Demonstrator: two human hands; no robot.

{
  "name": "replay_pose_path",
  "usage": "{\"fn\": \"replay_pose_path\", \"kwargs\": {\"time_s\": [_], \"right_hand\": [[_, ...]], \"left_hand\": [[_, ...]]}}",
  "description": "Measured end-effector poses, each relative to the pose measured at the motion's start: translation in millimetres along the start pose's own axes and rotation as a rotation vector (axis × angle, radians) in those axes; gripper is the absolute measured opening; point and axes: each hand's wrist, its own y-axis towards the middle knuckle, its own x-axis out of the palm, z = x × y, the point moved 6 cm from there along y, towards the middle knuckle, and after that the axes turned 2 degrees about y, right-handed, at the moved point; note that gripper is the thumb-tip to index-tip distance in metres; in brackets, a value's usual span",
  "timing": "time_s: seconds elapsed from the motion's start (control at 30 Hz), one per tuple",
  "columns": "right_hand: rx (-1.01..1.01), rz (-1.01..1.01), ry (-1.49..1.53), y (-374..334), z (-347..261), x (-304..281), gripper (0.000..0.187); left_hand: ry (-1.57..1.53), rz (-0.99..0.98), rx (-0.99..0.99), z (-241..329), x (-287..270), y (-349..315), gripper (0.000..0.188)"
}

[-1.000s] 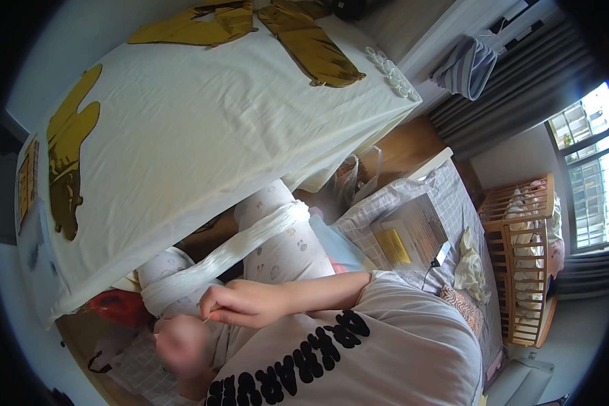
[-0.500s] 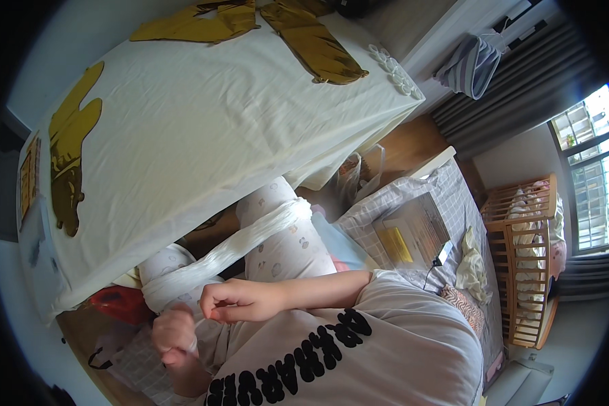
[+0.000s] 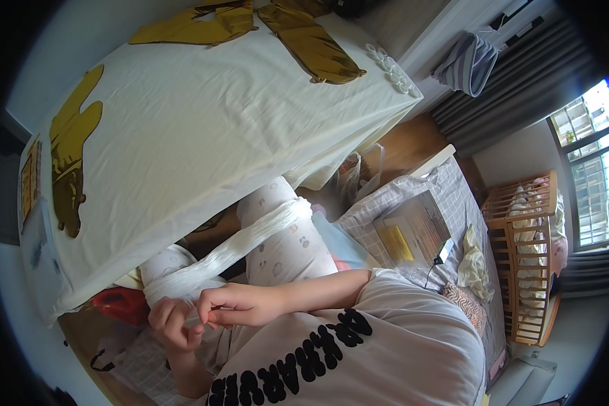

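A thick skein of white thread (image 3: 233, 250) is stretched in a loop around my two knees, over pale patterned trousers (image 3: 287, 254). Close to my lap, my left hand (image 3: 176, 326) is closed with its fingers curled and the thumb bent in. My right hand (image 3: 239, 304) is right beside it, thumb and forefinger pinched together. What looks like a faint whitish strand shows between the two hands; its ends are hidden by the fingers.
Ahead stands a table under a cream cloth (image 3: 176, 142), with gold foil balloons (image 3: 311, 44) and small white rings (image 3: 392, 70) on it. A clear box (image 3: 413, 230) lies on the checked bedding to my right. A wooden crib (image 3: 521, 257) stands farther right. A red bag-like thing (image 3: 120, 306) is below the table.
My left hand has risen slightly and turned, its fingers now nearer my right fingertips. My right hand has barely moved, and the skein stays around my knees.
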Motion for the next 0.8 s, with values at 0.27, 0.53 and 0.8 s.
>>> {"fn": "replay_pose_path", "kwargs": {"time_s": [0.27,0.53,0.8], "right_hand": [[-0.009,-0.011,-0.024,2,2,-6,0.006],[-0.052,-0.069,-0.141,5,1,-4,0.006],[0.025,0.028,0.264,9,0,-14,0.007]], "left_hand": [[-1.517,-0.056,-0.015,22,13,8,0.060],[-0.078,0.647,-0.135,25,12,20,0.054],[-0.032,0.053,0.073,18,-4,32,0.048]]}}
